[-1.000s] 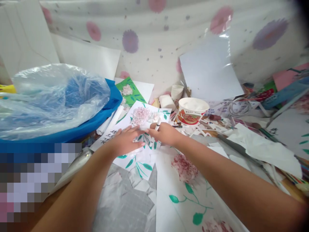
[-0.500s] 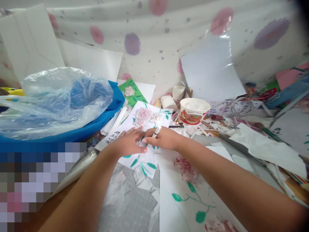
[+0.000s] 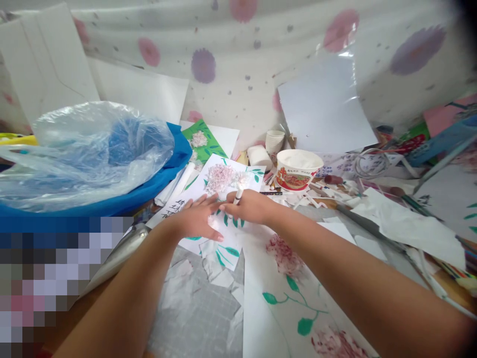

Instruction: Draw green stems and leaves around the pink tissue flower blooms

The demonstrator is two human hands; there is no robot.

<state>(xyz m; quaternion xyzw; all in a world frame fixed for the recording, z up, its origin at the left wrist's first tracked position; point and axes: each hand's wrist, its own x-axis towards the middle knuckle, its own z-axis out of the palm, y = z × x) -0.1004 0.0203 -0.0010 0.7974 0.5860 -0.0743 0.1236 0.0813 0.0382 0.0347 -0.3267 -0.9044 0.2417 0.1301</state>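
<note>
Under the spread fingers of the left hand (image 3: 199,218) lies a white sheet (image 3: 196,188), turned at a slant. This hand is laid palm down on it; its thumb stands well apart from the other fingers and points toward the right hand (image 3: 250,206). The fingers of the right hand are closed together around a white pen (image 3: 238,195), which leans with its upper end rising above the knuckles. Its lower tip is probably close to the sheet, but the fingers cover it, so I cannot tell whether it touches.

Just beyond the fingertips, the sheet carries a pink flower (image 3: 219,175) and, beside it, a paler flower (image 3: 240,180). Green leaves (image 3: 231,221) show between the two hands, and black writing (image 3: 175,206) is to the left of the left fingers.

Nearer to the person than the right fingers, and partly under the right forearm, is a larger sheet (image 3: 261,328) with dark pink flowers. Torn paper scraps (image 3: 222,278) lie below the left thumb. Farther away than the right fingers, to their right, stands a paper bowl (image 3: 299,170).
</note>
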